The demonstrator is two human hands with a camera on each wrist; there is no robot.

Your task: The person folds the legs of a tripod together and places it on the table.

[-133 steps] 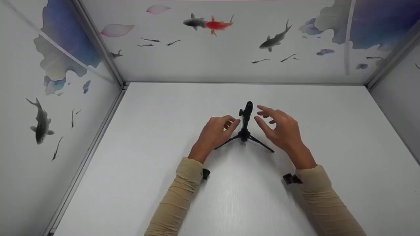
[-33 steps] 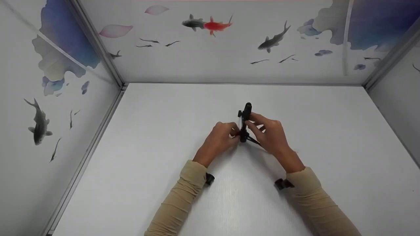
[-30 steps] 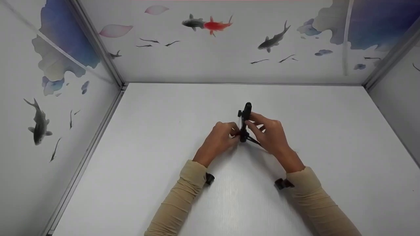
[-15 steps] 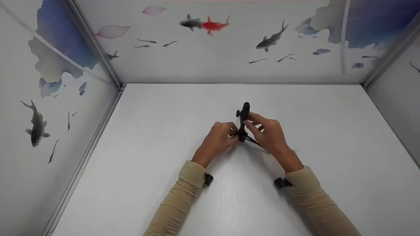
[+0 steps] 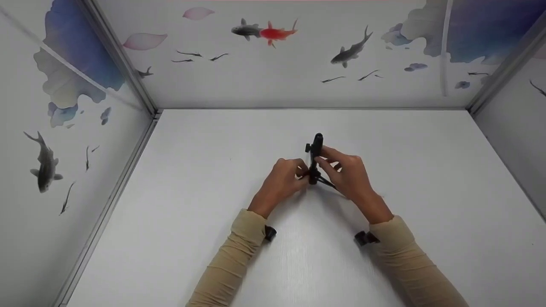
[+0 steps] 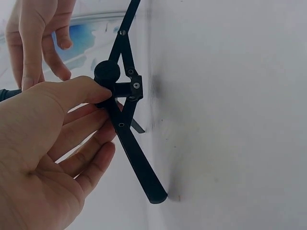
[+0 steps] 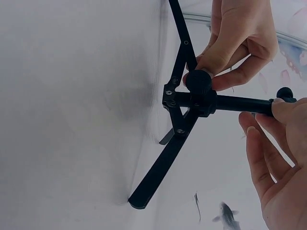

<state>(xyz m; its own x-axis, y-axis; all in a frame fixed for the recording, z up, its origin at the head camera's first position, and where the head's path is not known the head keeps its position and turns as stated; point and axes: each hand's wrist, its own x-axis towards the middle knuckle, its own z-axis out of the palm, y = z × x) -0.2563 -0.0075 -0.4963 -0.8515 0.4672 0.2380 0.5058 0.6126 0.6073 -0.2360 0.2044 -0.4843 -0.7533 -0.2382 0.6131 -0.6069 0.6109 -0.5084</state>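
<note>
A small black tripod stands upright on the white table with its legs spread. Low on it, my left hand pinches the hub beside a round knob, thumb and fingers on either side. Higher up, my right hand holds the post between thumb and fingers, just below a smaller knob. A flat leg slopes down to the table in the left wrist view, joined by hinged braces. Part of the post is hidden behind my left hand there.
The white table reaches back to a wall painted with fish, and another painted wall rises at the left. Dark wrist cameras sit below both tan cuffs.
Since the earliest frame, my left hand has gone down to the hub and my right hand has come in from the right and taken the post. Over the last second both hands stay in place.
</note>
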